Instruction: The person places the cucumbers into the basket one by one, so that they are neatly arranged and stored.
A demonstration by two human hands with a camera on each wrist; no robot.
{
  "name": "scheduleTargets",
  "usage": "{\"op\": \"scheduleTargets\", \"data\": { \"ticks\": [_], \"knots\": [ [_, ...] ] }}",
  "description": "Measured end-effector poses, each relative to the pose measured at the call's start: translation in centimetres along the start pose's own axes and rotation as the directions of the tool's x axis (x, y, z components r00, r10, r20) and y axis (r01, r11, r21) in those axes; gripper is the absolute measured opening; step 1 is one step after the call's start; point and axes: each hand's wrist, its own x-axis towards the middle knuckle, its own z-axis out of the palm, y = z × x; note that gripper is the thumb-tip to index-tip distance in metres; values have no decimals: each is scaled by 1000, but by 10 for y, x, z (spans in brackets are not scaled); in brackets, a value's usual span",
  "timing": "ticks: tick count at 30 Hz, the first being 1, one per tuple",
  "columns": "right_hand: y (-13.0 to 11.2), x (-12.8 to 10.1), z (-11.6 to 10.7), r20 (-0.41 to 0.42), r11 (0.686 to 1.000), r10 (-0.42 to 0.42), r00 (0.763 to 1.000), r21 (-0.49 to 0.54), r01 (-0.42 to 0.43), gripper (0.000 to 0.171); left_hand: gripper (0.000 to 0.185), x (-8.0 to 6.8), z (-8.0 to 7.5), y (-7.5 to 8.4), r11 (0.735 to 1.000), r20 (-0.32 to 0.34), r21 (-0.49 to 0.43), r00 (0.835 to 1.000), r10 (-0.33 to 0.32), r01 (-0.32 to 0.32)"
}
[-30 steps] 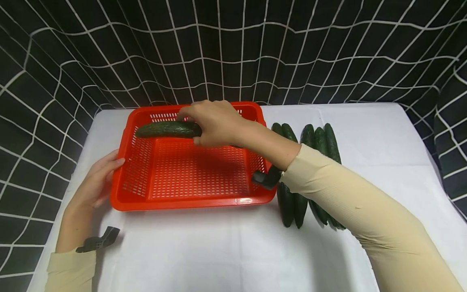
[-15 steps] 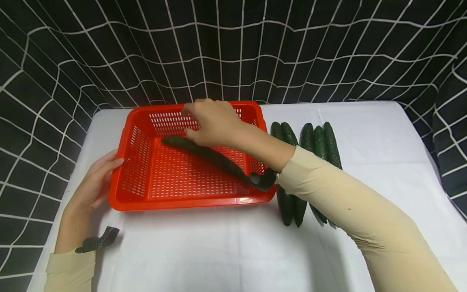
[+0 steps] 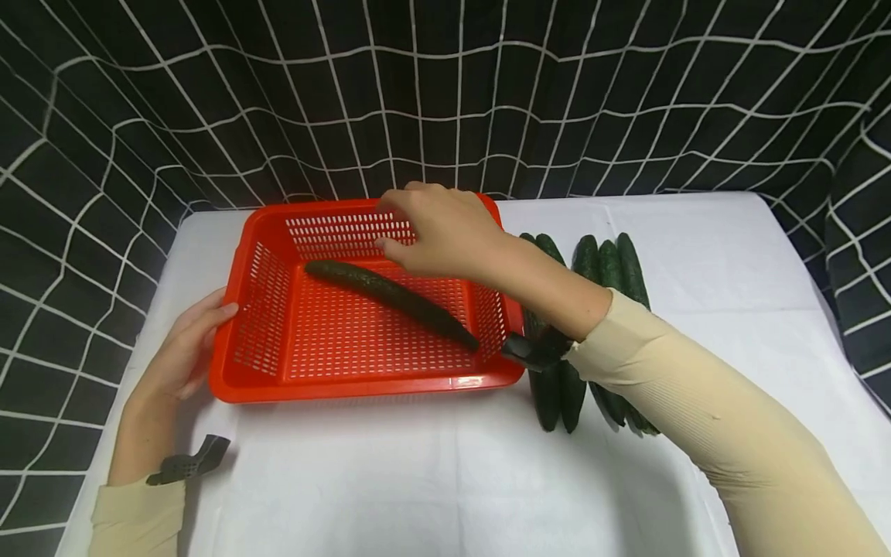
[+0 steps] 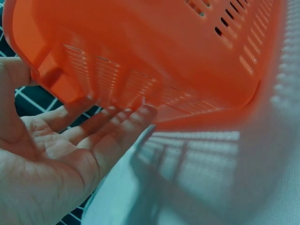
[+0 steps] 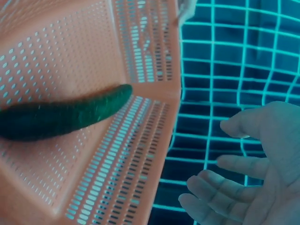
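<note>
A red slotted basket (image 3: 240,348) stands on the white table. One dark green cucumber (image 3: 390,292) lies slantwise on its floor, also seen in the right wrist view as the cucumber (image 5: 61,115). My right hand (image 3: 435,228) hovers above the basket's far right part, fingers relaxed and holding nothing; the right hand (image 5: 248,183) shows empty. My left hand (image 3: 182,348) rests with straight fingers against the basket's left wall (image 4: 140,70); the left hand (image 4: 70,150) touches it from outside.
Several cucumbers (image 3: 612,267) lie side by side on the table right of the basket, partly under my right forearm. A black cloth with a white grid (image 3: 445,93) hangs behind and around the table. White tabletop (image 3: 390,480) stretches in front of the basket.
My right hand let go of the cucumber, which dropped onto the basket floor. The hand has since risen and drawn right. The left hand stayed put.
</note>
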Motion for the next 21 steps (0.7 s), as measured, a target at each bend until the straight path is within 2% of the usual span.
{"op": "scheduleTargets", "data": {
  "ticks": [6, 12, 21],
  "knots": [
    [19, -18, -3, -47, 999, 29, 998, 16, -28, 58, 35, 0, 4, -3, 1000, 8, -16, 1000, -6, 6],
    [31, -31, -7, -86, 998, 40, 996, 50, -36, 59, 34, -3, 3, -1, 1000, 1, -26, 1000, -7, 7],
    [54, -56, -7, -109, 986, 143, 984, 106, -132, 57, 35, -3, 2, 0, 1000, 7, -27, 1000, -4, 4]
  ]
}}
